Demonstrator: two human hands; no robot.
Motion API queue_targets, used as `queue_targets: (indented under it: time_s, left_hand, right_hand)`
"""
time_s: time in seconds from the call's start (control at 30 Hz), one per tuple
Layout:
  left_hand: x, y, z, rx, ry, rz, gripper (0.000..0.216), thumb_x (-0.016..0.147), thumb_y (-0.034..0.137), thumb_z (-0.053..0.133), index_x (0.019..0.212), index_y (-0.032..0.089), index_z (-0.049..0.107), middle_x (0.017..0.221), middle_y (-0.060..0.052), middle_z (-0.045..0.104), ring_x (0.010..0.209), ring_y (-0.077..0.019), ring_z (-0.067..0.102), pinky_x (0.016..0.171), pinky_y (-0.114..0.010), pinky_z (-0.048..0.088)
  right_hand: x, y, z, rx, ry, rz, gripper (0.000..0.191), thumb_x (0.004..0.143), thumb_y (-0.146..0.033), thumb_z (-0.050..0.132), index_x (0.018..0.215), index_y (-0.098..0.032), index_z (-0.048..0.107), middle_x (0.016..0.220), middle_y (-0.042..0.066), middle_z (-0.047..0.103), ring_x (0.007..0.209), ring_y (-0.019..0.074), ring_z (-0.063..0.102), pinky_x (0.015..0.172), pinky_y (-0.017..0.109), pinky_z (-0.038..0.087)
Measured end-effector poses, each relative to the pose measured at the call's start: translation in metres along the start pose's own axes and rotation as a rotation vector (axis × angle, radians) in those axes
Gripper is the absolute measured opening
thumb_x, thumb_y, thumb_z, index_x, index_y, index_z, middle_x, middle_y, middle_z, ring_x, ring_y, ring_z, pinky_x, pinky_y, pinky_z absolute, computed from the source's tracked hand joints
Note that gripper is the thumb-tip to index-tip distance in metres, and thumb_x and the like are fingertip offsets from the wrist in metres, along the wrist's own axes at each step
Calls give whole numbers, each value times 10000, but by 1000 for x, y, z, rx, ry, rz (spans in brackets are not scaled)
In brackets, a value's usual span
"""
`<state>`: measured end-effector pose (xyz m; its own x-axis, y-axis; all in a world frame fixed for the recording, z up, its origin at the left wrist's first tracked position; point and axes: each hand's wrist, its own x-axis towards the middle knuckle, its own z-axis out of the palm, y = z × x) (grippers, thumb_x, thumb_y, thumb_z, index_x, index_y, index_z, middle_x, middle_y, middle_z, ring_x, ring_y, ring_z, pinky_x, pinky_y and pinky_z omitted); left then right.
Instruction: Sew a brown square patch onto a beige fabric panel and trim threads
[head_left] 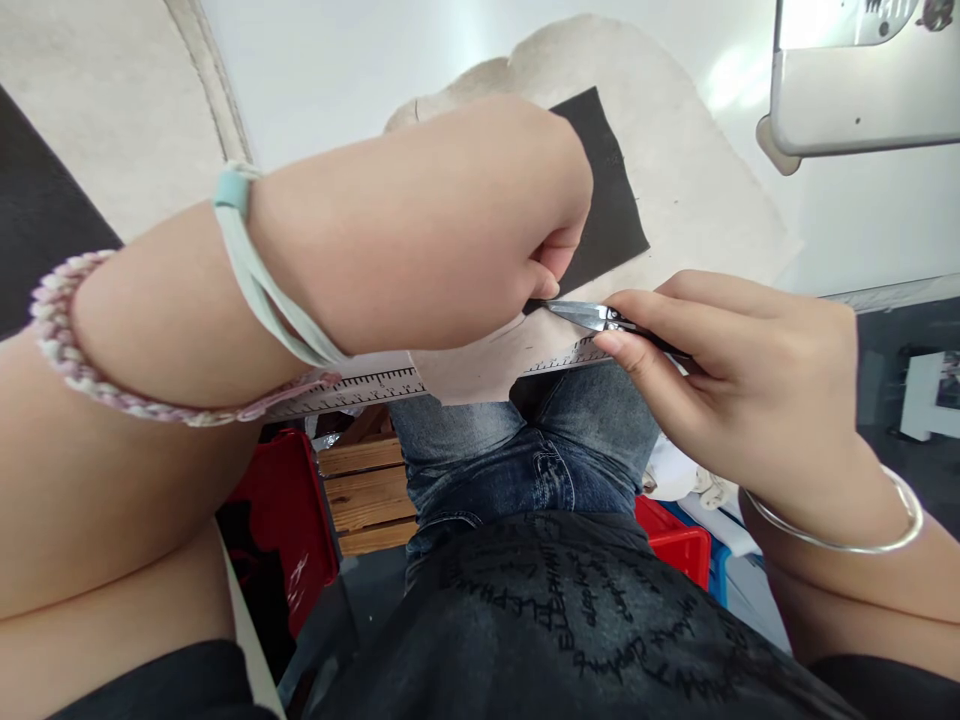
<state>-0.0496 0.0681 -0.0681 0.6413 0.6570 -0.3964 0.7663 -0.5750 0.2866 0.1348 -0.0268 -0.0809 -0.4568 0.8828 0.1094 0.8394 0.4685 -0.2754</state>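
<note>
My left hand is closed, its thumb and curled fingers pinching the near edge of a dark grey, flat piece of fabric or leather. That piece lies on a larger, pale beige sheet with a curved outline, which hangs over the table's front edge. In my right hand is a pair of small thread snips. Their blades point left and meet the dark piece's near edge, just below my left thumb. Exactly what lies between the blades is too small to make out.
A metal sewing machine part stands on the white table at the upper right. A ruler scale runs along the front edge. Another beige sheet lies upper left. Below are a red bin, a wooden slatted crate and another red container.
</note>
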Motion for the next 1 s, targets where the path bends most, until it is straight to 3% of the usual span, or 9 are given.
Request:
queue_targets:
  time_s: [0.2, 0.37, 0.6, 0.7, 0.87, 1.0]
  left_hand:
    - [-1, 1, -4, 18, -54, -24, 119, 783, 95, 576, 758, 147, 681, 704, 52, 543, 952, -237, 651, 940, -487, 483]
    - [-2, 2, -4, 48, -32, -10, 104, 801, 134, 575, 755, 137, 668, 732, 45, 559, 933, -220, 657, 949, -440, 485]
    - [-1, -1, 0, -40, 14, 32, 126, 798, 106, 559, 761, 139, 675, 741, 30, 546, 944, -246, 641, 902, -522, 476]
    - [-2, -2, -1, -60, 0, 24, 144, 816, 120, 540, 762, 113, 673, 743, 27, 529, 969, -239, 636, 922, -518, 455]
    - [-2, 0, -3, -34, 2, -14, 141, 733, 45, 587, 711, 171, 646, 736, 26, 565, 950, -274, 653, 930, -477, 471]
    - [1, 1, -4, -48, -31, -13, 137, 748, 52, 541, 711, 129, 649, 711, 19, 546, 964, -270, 641, 900, -526, 453]
  right_hand:
    - [-1, -1, -1, -36, -24, 17, 224, 936, -302, 559, 955, -145, 718, 690, 35, 599, 601, 146, 532, 506, 299, 304]
    - [-3, 0, 0, -35, -17, 21, 196, 936, -289, 565, 974, -163, 710, 705, 35, 610, 621, 155, 549, 522, 295, 318]
    - [-2, 0, -1, 17, -53, 29, 232, 932, -267, 570, 1023, -119, 723, 735, 53, 625, 630, 155, 553, 535, 302, 335]
    - [-2, -1, -1, 2, -33, 28, 233, 933, -275, 566, 1017, -123, 721, 720, 47, 618, 625, 157, 551, 528, 301, 333]
    - [-2, 0, 1, -23, -25, 17, 225, 932, -283, 565, 980, -130, 723, 688, 38, 590, 599, 151, 528, 506, 302, 307]
    - [-3, 0, 0, 3, -19, 18, 210, 923, -274, 582, 1003, -133, 717, 709, 42, 607, 615, 156, 550, 512, 304, 319]
